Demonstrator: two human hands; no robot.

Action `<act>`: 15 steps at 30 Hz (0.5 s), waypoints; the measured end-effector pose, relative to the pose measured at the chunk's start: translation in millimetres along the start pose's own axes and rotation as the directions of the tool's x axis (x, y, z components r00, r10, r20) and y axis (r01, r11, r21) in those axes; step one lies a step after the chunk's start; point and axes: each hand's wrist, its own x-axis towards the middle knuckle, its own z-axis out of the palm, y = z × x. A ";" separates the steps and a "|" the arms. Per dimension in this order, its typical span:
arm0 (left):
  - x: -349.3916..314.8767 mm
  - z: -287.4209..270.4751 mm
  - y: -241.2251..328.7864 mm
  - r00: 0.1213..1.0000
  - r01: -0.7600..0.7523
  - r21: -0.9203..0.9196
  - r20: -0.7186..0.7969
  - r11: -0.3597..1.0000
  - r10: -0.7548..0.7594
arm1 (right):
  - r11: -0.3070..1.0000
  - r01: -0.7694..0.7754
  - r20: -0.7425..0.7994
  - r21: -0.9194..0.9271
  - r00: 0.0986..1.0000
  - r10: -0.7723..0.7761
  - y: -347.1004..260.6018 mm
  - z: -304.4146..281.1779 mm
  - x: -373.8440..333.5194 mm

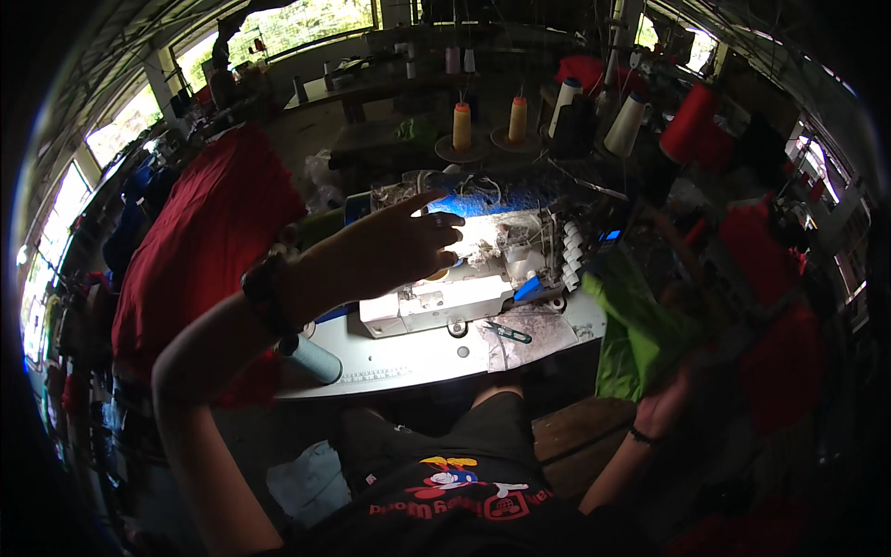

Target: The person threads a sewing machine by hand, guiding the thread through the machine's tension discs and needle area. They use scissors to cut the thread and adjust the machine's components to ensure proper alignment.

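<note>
My left hand (408, 239) reaches across above the lit sewing machine (399, 314), its fingers spread, with nothing seen in them. Dust and lint cover the machine's upper parts. At the right, beyond the table's edge, my right hand (666, 401) grips a bright green cloth (636, 339), which hangs over the table's right end. Shadow partly hides that hand's fingers. Small thread snips (509, 332) lie on a pale cloth patch (538, 345) in front of the machine. A light blue thread cone (314, 359) lies tipped over at the table's left.
A large red cloth (209, 251) is heaped at the left. Two yellow thread cones (461, 127) and white cones (625, 125) stand behind the machine, with a red cone (688, 123) farther right. A wooden bench (580, 432) is beside my lap.
</note>
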 end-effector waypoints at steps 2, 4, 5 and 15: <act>7.7 -19.2 -5.1 0.989 -0.055 0.111 0.140 0.992 0.039 | 0.996 -0.090 0.063 0.026 0.994 0.088 5.3 4.1 -13.1; 3.8 -18.0 -21.4 1.000 -0.026 -0.069 -0.015 0.997 0.025 | 0.991 -0.121 0.132 0.052 0.985 0.113 9.4 2.8 -12.7; 0.1 -11.9 -36.0 0.988 -0.012 -0.234 -0.153 0.972 -0.024 | 0.995 -0.086 0.181 0.047 0.981 0.076 9.0 3.3 -11.9; 21.6 -30.6 -168.8 0.982 0.121 -0.795 0.008 0.594 -0.189 | -0.156 0.977 0.852 -0.142 0.040 -0.522 33.8 255.2 -3.0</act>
